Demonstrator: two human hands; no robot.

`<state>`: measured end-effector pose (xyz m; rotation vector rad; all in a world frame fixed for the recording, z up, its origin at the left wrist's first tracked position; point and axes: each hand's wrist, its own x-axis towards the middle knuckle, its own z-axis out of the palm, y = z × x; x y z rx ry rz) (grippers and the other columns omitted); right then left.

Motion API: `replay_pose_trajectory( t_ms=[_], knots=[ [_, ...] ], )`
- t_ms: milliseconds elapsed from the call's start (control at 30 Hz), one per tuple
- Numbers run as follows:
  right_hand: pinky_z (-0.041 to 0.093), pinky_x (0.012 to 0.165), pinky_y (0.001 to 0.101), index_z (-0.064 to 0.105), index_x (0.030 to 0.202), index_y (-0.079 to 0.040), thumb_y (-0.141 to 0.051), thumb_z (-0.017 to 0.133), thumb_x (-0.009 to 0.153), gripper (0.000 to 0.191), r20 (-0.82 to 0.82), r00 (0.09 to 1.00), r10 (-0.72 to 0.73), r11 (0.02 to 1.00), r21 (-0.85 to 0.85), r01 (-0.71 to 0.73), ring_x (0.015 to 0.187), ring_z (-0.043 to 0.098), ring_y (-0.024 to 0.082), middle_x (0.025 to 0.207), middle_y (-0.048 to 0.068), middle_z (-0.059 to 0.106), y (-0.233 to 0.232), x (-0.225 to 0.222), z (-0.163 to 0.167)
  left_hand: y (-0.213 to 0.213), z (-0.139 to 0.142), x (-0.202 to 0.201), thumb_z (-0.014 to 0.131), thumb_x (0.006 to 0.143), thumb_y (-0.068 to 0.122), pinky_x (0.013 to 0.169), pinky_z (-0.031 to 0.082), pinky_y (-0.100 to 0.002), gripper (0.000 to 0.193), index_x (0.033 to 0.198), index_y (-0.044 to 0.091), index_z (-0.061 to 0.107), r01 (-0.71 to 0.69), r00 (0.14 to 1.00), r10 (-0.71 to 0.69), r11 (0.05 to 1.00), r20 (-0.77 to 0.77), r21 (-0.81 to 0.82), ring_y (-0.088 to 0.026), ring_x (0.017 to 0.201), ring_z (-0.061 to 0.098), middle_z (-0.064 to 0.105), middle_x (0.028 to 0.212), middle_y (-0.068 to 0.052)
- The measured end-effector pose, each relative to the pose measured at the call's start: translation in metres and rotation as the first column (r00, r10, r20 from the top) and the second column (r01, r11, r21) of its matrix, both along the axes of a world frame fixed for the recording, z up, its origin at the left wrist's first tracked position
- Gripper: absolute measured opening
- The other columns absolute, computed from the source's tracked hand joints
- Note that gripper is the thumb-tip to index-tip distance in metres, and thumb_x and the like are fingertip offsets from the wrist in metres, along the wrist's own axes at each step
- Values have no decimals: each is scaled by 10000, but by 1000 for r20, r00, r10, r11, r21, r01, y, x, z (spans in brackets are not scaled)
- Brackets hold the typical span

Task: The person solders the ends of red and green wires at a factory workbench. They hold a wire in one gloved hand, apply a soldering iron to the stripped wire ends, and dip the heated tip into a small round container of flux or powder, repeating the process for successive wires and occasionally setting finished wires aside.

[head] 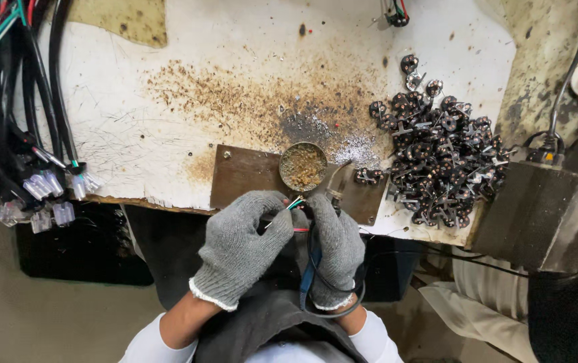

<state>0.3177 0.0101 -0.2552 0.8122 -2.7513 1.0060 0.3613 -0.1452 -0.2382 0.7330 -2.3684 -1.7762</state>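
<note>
Both my left hand [238, 245] and my right hand [336, 245] wear grey knitted cloth gloves, coarse and matt, with white hems. The thin wires [295, 203] I pinch have smooth, glossy plastic coats in green, white and red. The bench [168, 121] top is a white, matt sheet, scratched, scorched brown and speckled rough. The little round tin [302, 166] is dull metal with a grainy, crusted filling. The brown plate [242, 175] under it looks flat and worn. The heap of small parts [440, 158] is black plastic with shiny metal tabs.

pkgs: none | labels: none | signs: none | screens: none in view
</note>
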Motion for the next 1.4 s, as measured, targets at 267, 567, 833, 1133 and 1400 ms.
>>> replay_pose_trajectory(
  t_ms=[267,567,833,1133,1400],
  knots=[
    [610,705,260,543,1217,-23,-290,674,970,386,356,932,65,804,-572,162,859,709,113,1035,67,684,37,-7,-2,-5,-2,-7,777,833,132,662,591,-300,154,945,60,700,77,993,-88,989,-81,-130,-215,765,738,727,1022,-86],
    [567,984,440,744,987,-110,-486,712,891,390,394,916,74,954,-296,51,951,725,284,948,47,734,88,-5,-24,-2,-7,-8,799,817,142,647,578,-342,188,961,78,696,147,988,-153,967,-16,-210,-264,776,730,705,1037,-80],
    [570,931,431,754,1003,-111,-503,693,918,406,310,937,158,968,-238,-85,949,744,312,969,59,747,89,-9,-29,-2,-14,1,805,823,147,680,582,-358,183,961,92,697,162,983,-178,958,-47,-238,-271,813,734,708,1062,-68],
    [561,833,398,766,943,-132,-547,639,895,437,361,923,135,970,-240,-48,849,728,285,870,45,724,80,-15,-22,-1,-8,-7,824,790,158,627,573,-340,184,896,88,691,125,979,-162,956,-122,-264,-244,751,737,730,1106,-77],
    [580,857,436,746,990,-72,-436,666,950,375,190,942,277,943,-241,-229,876,735,332,908,100,731,81,-21,-26,2,-12,-3,817,782,144,618,563,-330,175,885,95,683,122,983,-156,948,-95,-295,-240,757,735,728,1110,-65]
  ],
)
